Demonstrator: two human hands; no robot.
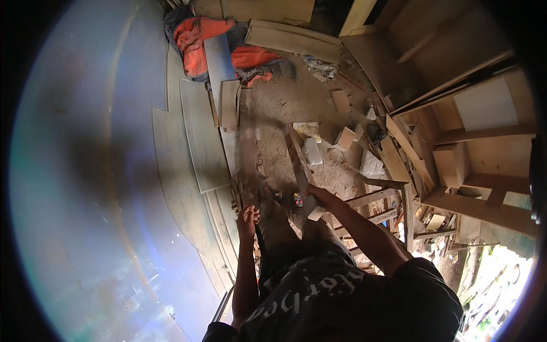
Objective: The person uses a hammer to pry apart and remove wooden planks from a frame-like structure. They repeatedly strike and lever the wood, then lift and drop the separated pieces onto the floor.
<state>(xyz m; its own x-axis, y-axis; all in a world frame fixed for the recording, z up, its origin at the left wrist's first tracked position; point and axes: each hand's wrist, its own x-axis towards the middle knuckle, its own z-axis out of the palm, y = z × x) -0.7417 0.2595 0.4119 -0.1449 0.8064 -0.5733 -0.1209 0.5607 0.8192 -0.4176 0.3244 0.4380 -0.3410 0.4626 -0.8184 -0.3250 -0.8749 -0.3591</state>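
My left hand [248, 219] is closed at the near end of a long, dark wooden plank [248, 148], which stretches away ahead of my legs. A second, shorter wooden plank [297, 159] is gripped by my right hand [320, 195] close to its near end. It tilts away from me, its far end pointing ahead and slightly left. The two planks are apart, with dusty ground showing between them. My left fingertips are partly blurred.
A large bluish-grey panel [85, 188] fills the left side, with boards [205, 137] along its edge. Orange cloth [199, 43] lies at the far end. Offcuts [346, 138] litter the dirt floor. Wooden frame [370, 199] and cabinets [450, 165] stand at right.
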